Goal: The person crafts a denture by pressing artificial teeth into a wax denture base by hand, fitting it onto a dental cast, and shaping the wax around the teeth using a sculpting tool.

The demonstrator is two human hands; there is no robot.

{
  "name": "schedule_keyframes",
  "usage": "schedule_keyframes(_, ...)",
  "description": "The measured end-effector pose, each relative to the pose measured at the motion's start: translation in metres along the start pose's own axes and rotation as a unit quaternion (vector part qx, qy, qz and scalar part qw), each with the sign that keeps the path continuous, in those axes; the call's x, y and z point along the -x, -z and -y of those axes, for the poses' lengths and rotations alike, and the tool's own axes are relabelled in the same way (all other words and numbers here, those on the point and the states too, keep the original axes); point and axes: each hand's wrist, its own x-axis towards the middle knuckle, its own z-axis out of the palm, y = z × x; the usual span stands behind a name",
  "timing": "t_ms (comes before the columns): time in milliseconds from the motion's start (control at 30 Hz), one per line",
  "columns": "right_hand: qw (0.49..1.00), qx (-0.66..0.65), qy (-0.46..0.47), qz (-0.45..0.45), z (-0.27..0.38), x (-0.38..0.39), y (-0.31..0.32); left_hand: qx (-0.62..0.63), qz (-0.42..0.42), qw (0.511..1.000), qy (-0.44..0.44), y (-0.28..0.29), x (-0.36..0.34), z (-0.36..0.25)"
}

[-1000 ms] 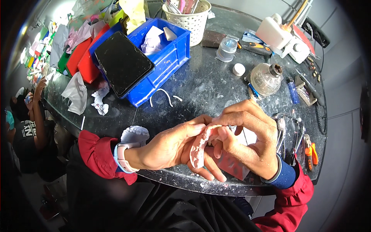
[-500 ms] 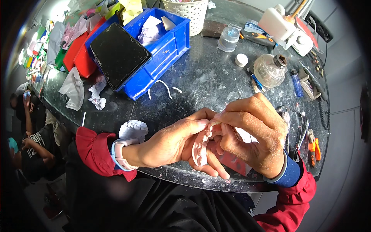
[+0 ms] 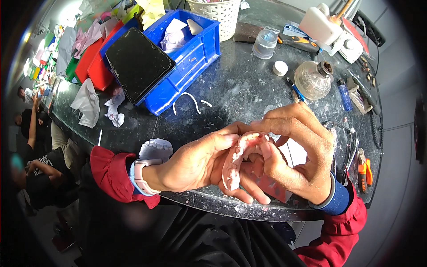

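Observation:
A pale pinkish dental cast [image 3: 231, 170], shaped like a horseshoe with teeth along it, is held above the front of the bench. My left hand [image 3: 191, 162] grips its left side, thumb on top and fingers spread underneath. My right hand [image 3: 304, 144] is closed on the far right part of the arch, with the thumb against its inner side and the index finger curled over the far edge. Reddish-pink material shows on the cast near that thumb. Beside my left wrist lies a second, white dental cast [image 3: 155, 149]. Under my hands is a flat pink sheet [image 3: 276, 191].
A blue bin [image 3: 191, 66] holding crumpled paper stands at far left, a black tablet [image 3: 138, 64] leaning on it. Toward the right are a clear jar [image 3: 265, 44], a glass bottle [image 3: 312, 82], a blue lighter [image 3: 344, 95] and orange-handled pliers [image 3: 364, 171]. Other people are at far left.
The cast has tilted so more of its arch and reddish area faces up. My right thumb and index finger have moved apart, from a tight pinch to a wider hold around the arch.

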Motion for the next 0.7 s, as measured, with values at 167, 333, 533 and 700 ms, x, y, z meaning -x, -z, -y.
schedule_keyframes(167, 0.999, 0.005, 0.046, -0.006, 0.0000, -0.0025, 0.0022, -0.287, -0.099, 0.944, -0.130, -0.0099, 0.0006, 0.0019)
schedule_keyframes(333, 0.993, -0.030, 0.093, -0.063, -0.0024, 0.0009, -0.0054, -0.437, -0.046, 0.866, -0.238, -0.0050, 0.0035, 0.0002)
schedule_keyframes(533, 0.989, -0.034, 0.121, -0.075, -0.0047, 0.0006, -0.0065, -0.447, -0.043, 0.850, -0.276, -0.0028, 0.0032, 0.0045)
schedule_keyframes(700, 0.990, -0.022, 0.123, -0.059, -0.0046, 0.0008, -0.0039, -0.487, -0.054, 0.834, -0.254, -0.0064, 0.0053, -0.0013)
